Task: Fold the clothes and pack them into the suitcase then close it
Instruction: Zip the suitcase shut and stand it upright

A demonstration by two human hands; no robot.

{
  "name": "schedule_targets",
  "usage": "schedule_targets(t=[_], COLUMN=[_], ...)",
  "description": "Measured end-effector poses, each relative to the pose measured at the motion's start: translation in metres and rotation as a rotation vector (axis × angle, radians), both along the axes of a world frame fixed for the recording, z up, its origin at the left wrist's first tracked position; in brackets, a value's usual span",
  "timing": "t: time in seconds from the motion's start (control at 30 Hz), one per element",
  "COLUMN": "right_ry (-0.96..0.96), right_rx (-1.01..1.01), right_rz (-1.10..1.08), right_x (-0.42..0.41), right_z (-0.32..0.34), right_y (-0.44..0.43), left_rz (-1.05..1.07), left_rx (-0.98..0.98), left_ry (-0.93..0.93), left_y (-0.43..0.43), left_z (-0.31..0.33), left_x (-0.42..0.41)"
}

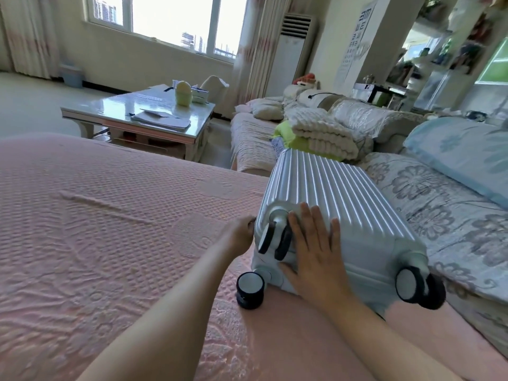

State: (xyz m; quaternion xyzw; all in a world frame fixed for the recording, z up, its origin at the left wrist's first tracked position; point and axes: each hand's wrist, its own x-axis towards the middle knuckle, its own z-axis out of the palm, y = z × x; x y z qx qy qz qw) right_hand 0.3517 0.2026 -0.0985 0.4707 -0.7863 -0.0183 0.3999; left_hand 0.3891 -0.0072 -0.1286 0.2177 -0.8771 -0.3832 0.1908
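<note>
Silver ribbed suitcase [330,199] with black wheels [275,240] on pink textured bedspread [110,229] — beyond, grey-flowered sofa cover [428,199], pale blue floral pillow [461,155], lime-green cloth [286,133].
</note>
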Motion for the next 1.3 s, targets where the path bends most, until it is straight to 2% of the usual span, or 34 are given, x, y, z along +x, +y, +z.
schedule_targets(t=[0.07, 0.17, 0.2, 0.27, 0.37, 0.47, 0.67, 0.83, 0.93, 1.0, 1.07, 1.17, 1.23, 1.3], right_ry=[-0.002, -0.028, -0.038, -0.036, 0.018, 0.079, 0.000, -0.182, -0.302, -0.281, -0.366, -0.635, -0.773, -0.767], right_rx=[-0.039, -0.098, -0.109, -0.111, -0.119, -0.123, -0.096, -0.097, -0.195, -0.230, -0.046, 0.222, 0.268, 0.217], right_rz=[0.011, 0.005, 0.010, 0.035, 0.067, 0.064, 0.019, 0.087, 0.160, 0.064, -0.145, -0.323, -0.287, -0.213], right_x=[-0.002, -0.003, -0.005, -0.011, -0.029, -0.047, -0.044, -0.030, -0.013, -0.004, 0.000, -0.011, -0.014, -0.014], right_z=[0.000, 0.002, 0.002, 0.006, 0.020, 0.029, 0.024, 0.024, 0.031, 0.040, 0.046, 0.036, 0.028, 0.021], right_y=[0.001, 0.002, 0.002, 0.000, 0.001, 0.001, -0.011, 0.005, 0.027, 0.045, 0.061, 0.080, 0.083, 0.080], left_rz=[0.030, 0.020, 0.026, 0.068, 0.145, 0.060, -0.097, -0.141, -0.125, -0.127, -0.110, -0.090, -0.117, -0.157], left_rx=[0.124, 0.508, 0.560, 0.404, -0.062, -0.358, -0.439, -0.440, -0.319, -0.110, 0.114, 0.163, 0.242, 0.175], left_ry=[0.020, 0.011, 0.010, 0.040, 0.102, 0.105, 0.042, -0.030, -0.026, 0.022, 0.051, 0.016, -0.030, -0.119], left_y=[-0.006, -0.007, -0.006, -0.005, -0.011, -0.013, 0.018, 0.080, 0.121, 0.143, 0.158, 0.168, 0.169, 0.165], left_z=[0.002, 0.004, 0.004, 0.003, 0.008, 0.015, 0.028, 0.024, 0.019, 0.014, 0.009, 0.009, 0.012, 0.015], left_x=[0.001, -0.003, -0.003, -0.002, 0.008, 0.021, 0.060, 0.062, 0.053, 0.045, 0.037, 0.029, 0.028, 0.026])
